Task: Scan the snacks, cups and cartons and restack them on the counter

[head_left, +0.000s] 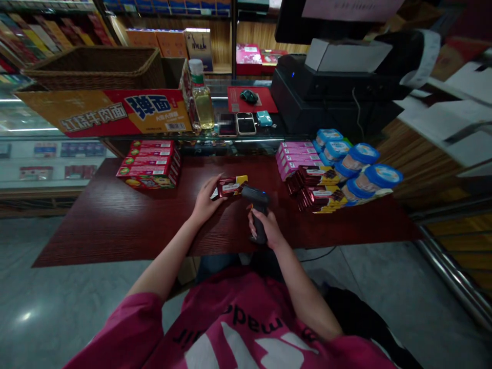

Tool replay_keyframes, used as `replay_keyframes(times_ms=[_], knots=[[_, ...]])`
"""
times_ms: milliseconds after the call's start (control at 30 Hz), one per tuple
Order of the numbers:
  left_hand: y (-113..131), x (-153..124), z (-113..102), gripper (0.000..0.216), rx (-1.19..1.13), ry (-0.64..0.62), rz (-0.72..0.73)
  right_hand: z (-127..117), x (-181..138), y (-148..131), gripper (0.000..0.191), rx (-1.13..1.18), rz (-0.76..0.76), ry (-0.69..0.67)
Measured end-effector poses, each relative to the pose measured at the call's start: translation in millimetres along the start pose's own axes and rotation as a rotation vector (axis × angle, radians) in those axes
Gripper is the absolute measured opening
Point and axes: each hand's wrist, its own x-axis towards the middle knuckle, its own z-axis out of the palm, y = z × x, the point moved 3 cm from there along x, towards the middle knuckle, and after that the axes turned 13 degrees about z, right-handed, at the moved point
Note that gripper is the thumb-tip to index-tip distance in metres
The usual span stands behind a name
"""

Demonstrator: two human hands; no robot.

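Observation:
Near the middle of the dark wooden table (126, 233), my left hand (206, 202) is closed on the left end of a dark red and yellow snack packet (230, 187). My right hand (270, 226) grips the handle of a black barcode scanner (255, 195), index finger by the trigger. The scanner's head sits just right of the packet; I cannot tell whether they touch. Further right lie several similar snack packets (323, 195), beside stacked pink boxes (298, 156) and blue-lidded tubs (361, 156). To the left stands a block of red boxes (149, 164).
Behind the table, a glass counter bears a cardboard carton (115, 115) with a wicker basket (96, 66), a bottle (202, 102), two phones (246, 124), a turquoise case (264, 118) and a mouse (249, 96). Black till equipment (307, 107) stands back right.

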Motion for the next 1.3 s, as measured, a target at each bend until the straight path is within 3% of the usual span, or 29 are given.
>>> replay_keyframes(times_ms=[233,367,567,733,1100,1300], knots=[[-2.6,1.3,2.1,0.072,-0.037,0.017,0.001,-4.1,1.9,0.6,0.039,0.010,-0.006,0.005],[-8.7,-2.9,3.0,0.077,-0.177,0.106,-0.077,-5.5,1.4,1.6,0.042,-0.026,0.025,0.038],[-11.3,-3.6,-1.3,0.054,-0.379,0.211,-0.362,-1.2,-4.4,-0.7,0.041,-0.035,0.018,0.003],[-16.7,-2.6,6.6,0.054,-0.595,0.342,-0.705,3.5,-6.4,-2.6,0.042,-0.063,0.026,-0.021],[-11.8,-0.3,8.4,0.047,-0.686,0.140,-0.621,17.2,4.8,-10.9,0.039,-0.298,-0.078,0.096],[-13.1,-0.2,6.7,0.036,-0.494,0.008,-0.599,21.1,10.5,-11.1,0.038,-0.416,-0.116,0.152]])
